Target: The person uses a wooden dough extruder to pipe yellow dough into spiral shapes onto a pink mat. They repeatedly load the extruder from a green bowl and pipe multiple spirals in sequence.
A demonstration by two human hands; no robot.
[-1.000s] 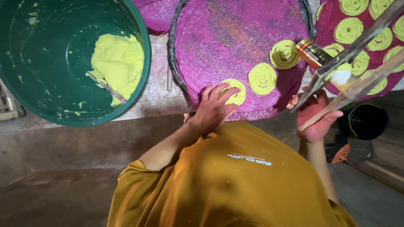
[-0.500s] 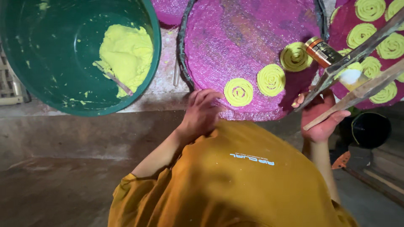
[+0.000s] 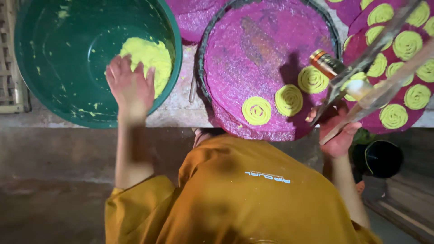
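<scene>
My left hand [image 3: 131, 88] reaches over the near rim of a large green basin [image 3: 54, 54], fingers spread, fingertips at a lump of yellow dough [image 3: 147, 58] inside. My right hand [image 3: 337, 135] grips the two long wooden handles of a press [image 3: 375, 63], which has a metal cylinder [image 3: 326, 63] at its end. The press hangs over the right edge of a round tray covered in magenta mesh [image 3: 253, 49]. Three yellow dough spirals lie in a row on it, the nearest spiral [image 3: 256, 110] by the front edge.
A second magenta tray [image 3: 361, 45] at the right carries several yellow spirals. A black round container [image 3: 383, 158] sits below my right hand. A thin stick [image 3: 193, 88] lies between basin and tray. Wooden slats [image 3: 9, 90] stand at the far left. My orange shirt [image 3: 253, 194] fills the bottom.
My left hand left the front edge of the magenta tray and swung left into the green basin, onto the dough. The right hand keeps hold of the press.
</scene>
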